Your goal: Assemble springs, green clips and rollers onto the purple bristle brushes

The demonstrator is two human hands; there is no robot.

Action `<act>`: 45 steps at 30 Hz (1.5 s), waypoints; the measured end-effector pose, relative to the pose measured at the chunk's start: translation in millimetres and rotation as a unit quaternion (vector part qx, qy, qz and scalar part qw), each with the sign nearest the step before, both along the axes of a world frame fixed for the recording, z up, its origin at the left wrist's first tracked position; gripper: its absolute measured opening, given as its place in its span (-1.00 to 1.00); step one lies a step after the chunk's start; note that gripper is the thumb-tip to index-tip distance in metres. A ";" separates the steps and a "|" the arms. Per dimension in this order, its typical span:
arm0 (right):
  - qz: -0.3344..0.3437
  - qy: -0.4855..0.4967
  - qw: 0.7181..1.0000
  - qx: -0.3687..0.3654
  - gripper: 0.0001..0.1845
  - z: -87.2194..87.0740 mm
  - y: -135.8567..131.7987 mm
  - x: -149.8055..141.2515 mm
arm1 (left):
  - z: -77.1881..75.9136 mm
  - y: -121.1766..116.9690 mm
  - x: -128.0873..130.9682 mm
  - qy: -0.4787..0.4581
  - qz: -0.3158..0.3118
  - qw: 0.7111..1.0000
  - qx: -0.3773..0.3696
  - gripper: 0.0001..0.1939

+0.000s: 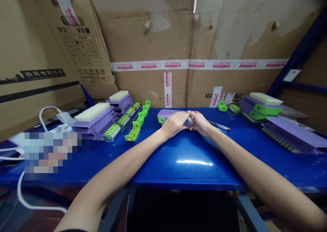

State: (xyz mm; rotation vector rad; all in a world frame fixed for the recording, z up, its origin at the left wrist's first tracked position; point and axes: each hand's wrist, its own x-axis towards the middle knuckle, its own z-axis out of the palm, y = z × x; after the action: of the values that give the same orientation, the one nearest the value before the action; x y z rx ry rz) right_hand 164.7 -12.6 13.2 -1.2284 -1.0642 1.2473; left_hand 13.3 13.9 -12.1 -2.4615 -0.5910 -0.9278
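Note:
A purple brush body with a green end [165,116] lies on the blue table [194,157] near its back middle. My left hand [175,123] rests on top of it with the fingers curled over it. My right hand [200,122] grips its right end, fingers closed round a small part there that I cannot make out. Both forearms reach straight out from the near edge.
Purple brushes with white bristles [95,118] and a row of green parts with springs [133,121] lie at the left. More brushes [260,106] and purple covers [291,133] sit at the right. A pen [219,126] lies beside my right hand. Cardboard boxes [178,38] wall the back.

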 end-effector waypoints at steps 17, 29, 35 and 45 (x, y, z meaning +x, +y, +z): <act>-0.028 -0.142 0.965 0.220 -0.46 -4.0 7.6 13.0 | 17.8 9.2 -22.7 -0.039 0.100 0.988 -0.107 -0.07; -0.023 -0.234 0.925 0.297 -0.44 -4.1 -7.0 9.4 | 13.0 -1.1 -20.1 -0.076 0.075 0.991 -0.078 -0.14; -0.020 -0.246 0.931 0.269 -0.39 -5.9 2.0 17.1 | 12.3 -0.2 -14.4 -0.052 0.107 0.990 -0.072 -0.13; -0.080 -0.227 0.948 0.208 -0.31 -13.0 18.9 20.4 | 15.9 3.5 -14.4 0.012 0.117 0.992 -0.049 -0.12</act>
State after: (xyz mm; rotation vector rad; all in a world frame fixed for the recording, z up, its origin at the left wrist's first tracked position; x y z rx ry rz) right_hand 185.1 6.3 0.3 -1.2610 -1.4408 0.5781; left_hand -1.2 17.4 3.8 -2.4178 -0.9126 -0.7916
